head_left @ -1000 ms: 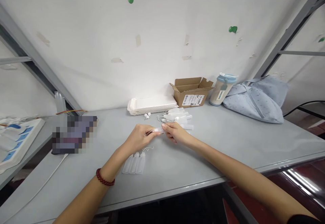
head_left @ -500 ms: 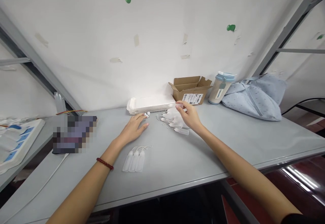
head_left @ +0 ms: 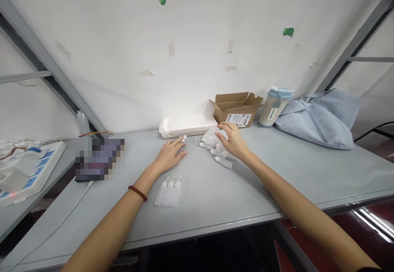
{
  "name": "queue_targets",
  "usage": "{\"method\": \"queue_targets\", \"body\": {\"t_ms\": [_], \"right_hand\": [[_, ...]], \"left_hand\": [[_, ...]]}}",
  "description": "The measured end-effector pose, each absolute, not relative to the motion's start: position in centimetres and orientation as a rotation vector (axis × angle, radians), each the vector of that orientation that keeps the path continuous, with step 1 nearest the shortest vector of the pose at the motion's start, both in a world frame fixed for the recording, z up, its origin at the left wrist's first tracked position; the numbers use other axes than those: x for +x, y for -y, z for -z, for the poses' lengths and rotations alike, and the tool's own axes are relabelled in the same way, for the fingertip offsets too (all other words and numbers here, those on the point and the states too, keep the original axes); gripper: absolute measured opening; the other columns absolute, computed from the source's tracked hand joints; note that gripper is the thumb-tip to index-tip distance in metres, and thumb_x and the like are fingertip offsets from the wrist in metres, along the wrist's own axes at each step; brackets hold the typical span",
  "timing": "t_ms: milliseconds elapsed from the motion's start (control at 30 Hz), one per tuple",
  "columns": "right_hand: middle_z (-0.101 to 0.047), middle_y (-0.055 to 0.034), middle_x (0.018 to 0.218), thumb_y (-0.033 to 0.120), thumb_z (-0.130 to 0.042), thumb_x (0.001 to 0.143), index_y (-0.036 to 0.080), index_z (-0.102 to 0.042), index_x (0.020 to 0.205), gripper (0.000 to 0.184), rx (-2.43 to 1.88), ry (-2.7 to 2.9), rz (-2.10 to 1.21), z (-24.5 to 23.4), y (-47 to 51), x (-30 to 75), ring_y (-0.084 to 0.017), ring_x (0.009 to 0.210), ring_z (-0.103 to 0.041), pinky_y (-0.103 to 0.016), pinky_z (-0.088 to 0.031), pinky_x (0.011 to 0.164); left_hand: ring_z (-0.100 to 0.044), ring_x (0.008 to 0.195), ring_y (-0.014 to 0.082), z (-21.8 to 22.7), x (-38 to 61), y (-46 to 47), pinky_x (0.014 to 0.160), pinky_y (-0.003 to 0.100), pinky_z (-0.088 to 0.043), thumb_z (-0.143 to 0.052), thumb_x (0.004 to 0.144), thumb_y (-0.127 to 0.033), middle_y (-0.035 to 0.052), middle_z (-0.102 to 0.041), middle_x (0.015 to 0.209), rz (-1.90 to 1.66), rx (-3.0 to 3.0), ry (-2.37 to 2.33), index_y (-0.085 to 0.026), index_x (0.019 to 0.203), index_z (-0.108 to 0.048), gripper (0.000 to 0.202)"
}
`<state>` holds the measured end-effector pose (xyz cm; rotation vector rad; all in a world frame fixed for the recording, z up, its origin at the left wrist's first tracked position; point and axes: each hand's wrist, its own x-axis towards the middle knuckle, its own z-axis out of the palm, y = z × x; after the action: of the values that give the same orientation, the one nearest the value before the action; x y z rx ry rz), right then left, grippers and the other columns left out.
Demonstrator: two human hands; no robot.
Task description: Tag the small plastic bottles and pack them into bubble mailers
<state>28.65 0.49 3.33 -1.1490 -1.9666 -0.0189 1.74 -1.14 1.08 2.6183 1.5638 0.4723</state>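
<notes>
My left hand (head_left: 168,156) lies palm down on the table with its fingers stretched out. Its fingertips touch some small white pieces (head_left: 184,138), too tiny to name. My right hand (head_left: 233,140) hovers at a pile of small translucent plastic tubes (head_left: 223,162) with thin white strings, thumb and fingers apart. I see nothing held between them, though the hand hides part of the pile. Closer to me, three similar tubes (head_left: 168,194) lie side by side in a row, strings pointing away.
Behind the hands lies a stack of flat white trays (head_left: 187,125). An open cardboard box (head_left: 243,119), a lidded cup (head_left: 273,107) and a pale blue cloth bag (head_left: 315,124) stand to the right. A blurred phone (head_left: 100,161) with a cable and a power strip (head_left: 33,171) are on the left.
The view has shifted slightly, so everything sits a little further right. My right hand has lowered onto the pile, and the tube seen at its fingertips earlier no longer shows there.
</notes>
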Motion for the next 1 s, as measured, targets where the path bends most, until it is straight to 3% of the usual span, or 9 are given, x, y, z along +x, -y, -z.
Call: {"method": "queue_targets", "body": {"t_ms": [200, 400, 600, 1000], "right_hand": [[-0.053, -0.013, 0.11, 0.03, -0.044, 0.09, 0.018, -0.055, 0.104, 0.022, -0.883, 2.076, -0.038, -4.0, 2.3, 26.4, -0.023, 0.107, -0.048, -0.04, -0.04, 0.092], [-0.057, -0.0094, 0.098, 0.026, -0.048, 0.088, 0.017, -0.055, 0.099, 0.016, -0.726, 2.274, -0.404, -3.7, 6.2, 23.2, -0.019, 0.094, -0.053, -0.035, -0.044, 0.083], [-0.058, -0.0076, 0.088, 0.024, -0.047, 0.088, 0.014, -0.057, 0.106, 0.023, -0.566, 2.549, -0.606, -3.7, 8.6, 22.2, -0.015, 0.08, -0.053, -0.027, -0.045, 0.075], [-0.06, -0.0072, 0.089, 0.035, -0.042, 0.091, 0.019, -0.052, 0.122, 0.036, -0.451, 2.852, -0.423, -3.3, 10.1, 21.3, -0.015, 0.075, -0.056, -0.024, -0.041, 0.064]], "left_hand": [[-0.04, 0.121, 0.0269, -0.9, 1.7, 1.0, 0.097, 0.043, -0.036, -0.04, 0.087, -0.043, 0.006, -0.039, 0.141, -0.5, 2.617, -1.551, -0.02, 0.121, -0.053, 0.043], [-0.04, 0.121, 0.0269, -0.7, 1.6, 0.8, 0.097, 0.043, -0.035, -0.041, 0.087, -0.043, 0.0069, -0.04, 0.14, -0.497, 2.643, -1.543, -0.019, 0.12, -0.053, 0.043], [-0.041, 0.119, 0.0286, -0.8, 1.9, 0.8, 0.095, 0.045, -0.036, -0.041, 0.086, -0.042, 0.0047, -0.039, 0.141, -0.488, 2.632, -1.582, -0.022, 0.119, -0.054, 0.041], [-0.041, 0.117, 0.0297, -1.1, 2.2, 1.0, 0.092, 0.049, -0.037, -0.04, 0.086, -0.042, 0.0029, -0.037, 0.142, -0.474, 2.603, -1.571, -0.026, 0.119, -0.054, 0.039]]}}
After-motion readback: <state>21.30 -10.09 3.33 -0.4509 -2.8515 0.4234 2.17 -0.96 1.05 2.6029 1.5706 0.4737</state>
